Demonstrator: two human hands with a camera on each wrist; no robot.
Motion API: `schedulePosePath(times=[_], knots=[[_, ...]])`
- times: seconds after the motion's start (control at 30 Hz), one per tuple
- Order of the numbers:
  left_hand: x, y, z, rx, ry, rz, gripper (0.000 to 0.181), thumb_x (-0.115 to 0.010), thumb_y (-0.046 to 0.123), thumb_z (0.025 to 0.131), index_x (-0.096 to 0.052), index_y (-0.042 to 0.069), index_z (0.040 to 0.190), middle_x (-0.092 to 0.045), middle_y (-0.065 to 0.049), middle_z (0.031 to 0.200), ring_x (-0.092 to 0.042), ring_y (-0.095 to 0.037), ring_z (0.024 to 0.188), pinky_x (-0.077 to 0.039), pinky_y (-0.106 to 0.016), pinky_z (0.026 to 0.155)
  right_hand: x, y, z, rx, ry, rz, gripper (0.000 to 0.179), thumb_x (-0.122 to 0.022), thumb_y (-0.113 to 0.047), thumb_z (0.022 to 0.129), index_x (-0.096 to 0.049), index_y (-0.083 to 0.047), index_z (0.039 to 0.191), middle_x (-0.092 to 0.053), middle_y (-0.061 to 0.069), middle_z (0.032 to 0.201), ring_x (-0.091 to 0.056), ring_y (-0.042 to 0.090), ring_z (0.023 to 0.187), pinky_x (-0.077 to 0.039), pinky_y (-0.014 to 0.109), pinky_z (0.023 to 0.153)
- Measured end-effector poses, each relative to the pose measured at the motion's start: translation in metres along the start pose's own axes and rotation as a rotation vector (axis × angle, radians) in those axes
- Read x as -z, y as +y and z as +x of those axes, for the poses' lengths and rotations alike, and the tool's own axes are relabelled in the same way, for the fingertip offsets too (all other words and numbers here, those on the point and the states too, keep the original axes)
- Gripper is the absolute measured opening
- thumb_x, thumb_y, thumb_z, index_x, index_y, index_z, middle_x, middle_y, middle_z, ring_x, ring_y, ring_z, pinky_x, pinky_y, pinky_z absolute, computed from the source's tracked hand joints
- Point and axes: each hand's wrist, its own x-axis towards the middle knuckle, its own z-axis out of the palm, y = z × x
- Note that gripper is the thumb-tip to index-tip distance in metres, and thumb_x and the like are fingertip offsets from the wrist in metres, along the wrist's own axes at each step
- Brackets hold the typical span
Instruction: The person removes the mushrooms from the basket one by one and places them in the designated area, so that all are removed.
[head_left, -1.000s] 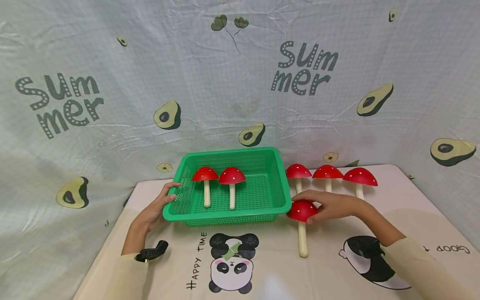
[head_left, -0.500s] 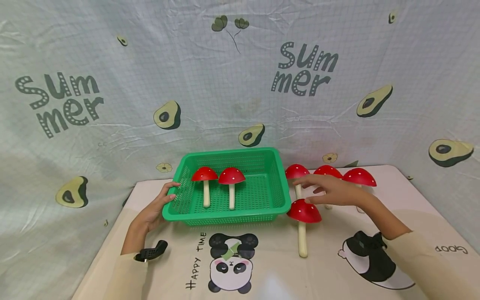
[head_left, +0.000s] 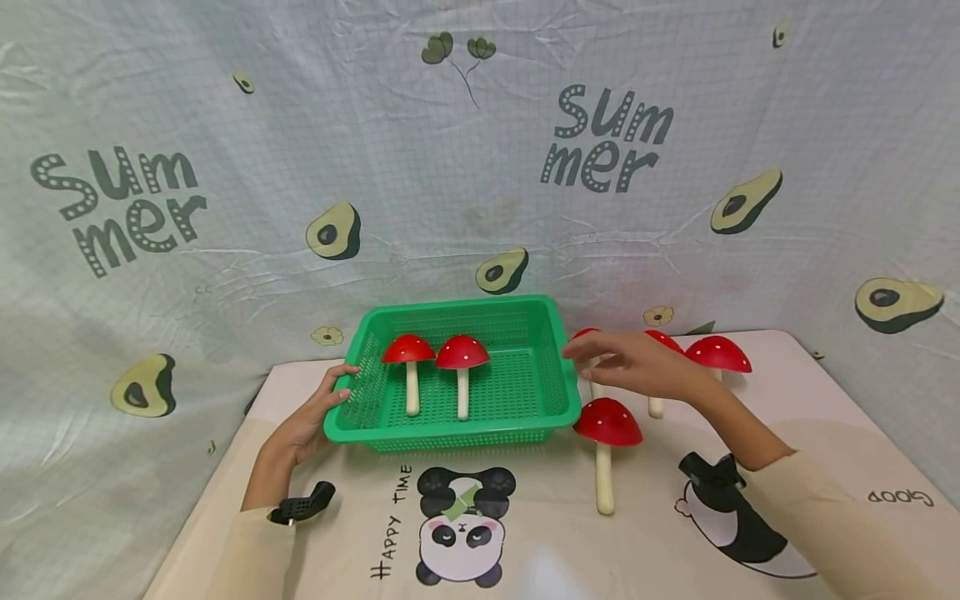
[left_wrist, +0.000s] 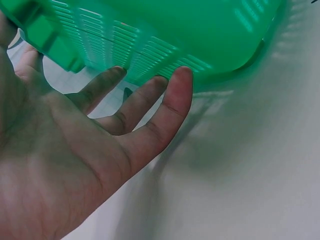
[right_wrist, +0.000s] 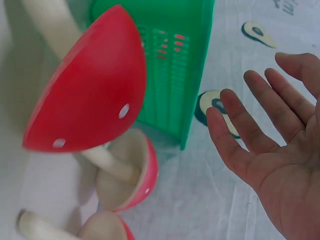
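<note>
A green plastic basket (head_left: pixel 450 435) holds two toy mushrooms, a left one (head_left: pixel 411 350) and a right one (head_left: pixel 462 354), both with white-dotted red caps and cream stems. My left hand (head_left: pixel 303 423) holds the basket's left side, thumb and a finger over the rim. In the left wrist view, other fingers (left_wrist: pixel 172 100) lie against the slotted outer wall. My right hand (head_left: pixel 637 363) hovers at the basket's right rim with loosely bent fingers and nothing in it. It partly hides two mushrooms behind it. Another mushroom (head_left: pixel 607 423) lies just in front of it, beside the basket.
A further mushroom (head_left: pixel 718 354) lies at the back right of the table, by the hanging cloth (head_left: pixel 420 167) with avocado prints. The tablecloth (head_left: pixel 540 517) carries panda drawings. A black wrist camera (head_left: pixel 303 502) sits on the left wrist.
My right hand has let go of the front right mushroom, lifted off its cap and moved up and left to the basket's right rim. The left hand and basket have stayed put.
</note>
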Motion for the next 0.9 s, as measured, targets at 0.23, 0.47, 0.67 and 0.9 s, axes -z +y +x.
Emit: schedulePosePath(times=[0.23,0.47,0.67,0.9], knots=[[-0.001,0.000,-0.001,-0.004,0.001,0.008,0.028,-0.044,0.031,0.107,-0.037,0.046,0.129,-0.020,-0.024,0.146,-0.056,-0.023,0.105,-0.055,-0.036,0.083,-0.007,-0.008,0.008,0.005,0.006,0.051,0.039,-0.069,-0.012,0.097,-0.060,-0.015,0.135,-0.066,0.008,0.131,-0.064,0.025,0.121,-0.055,0.040,0.097],[-0.001,0.000,0.000,-0.010,0.003,0.009,0.027,-0.044,0.030,0.107,-0.037,0.045,0.128,-0.026,-0.021,0.141,-0.058,-0.022,0.102,-0.056,-0.036,0.082,-0.011,-0.016,0.019,0.047,0.003,0.034,0.039,-0.067,-0.012,0.099,-0.058,-0.011,0.136,-0.067,0.005,0.131,-0.064,0.022,0.121,-0.053,0.042,0.099],[0.000,0.000,0.001,-0.013,-0.001,0.020,0.027,-0.044,0.030,0.106,-0.037,0.044,0.129,-0.026,-0.022,0.142,-0.059,-0.022,0.102,-0.056,-0.036,0.082,-0.014,-0.023,0.029,0.062,-0.015,0.028,0.038,-0.066,-0.016,0.100,-0.058,-0.016,0.138,-0.067,0.003,0.131,-0.064,0.020,0.121,-0.054,0.041,0.098],[0.002,-0.001,0.002,-0.016,-0.002,0.022,0.027,-0.044,0.030,0.106,-0.037,0.044,0.128,-0.032,-0.018,0.136,-0.060,-0.021,0.100,-0.056,-0.037,0.081,-0.020,-0.030,0.040,0.082,-0.026,0.028,0.037,-0.065,-0.017,0.101,-0.058,-0.016,0.137,-0.068,0.002,0.131,-0.066,0.023,0.118,-0.056,0.040,0.096]])
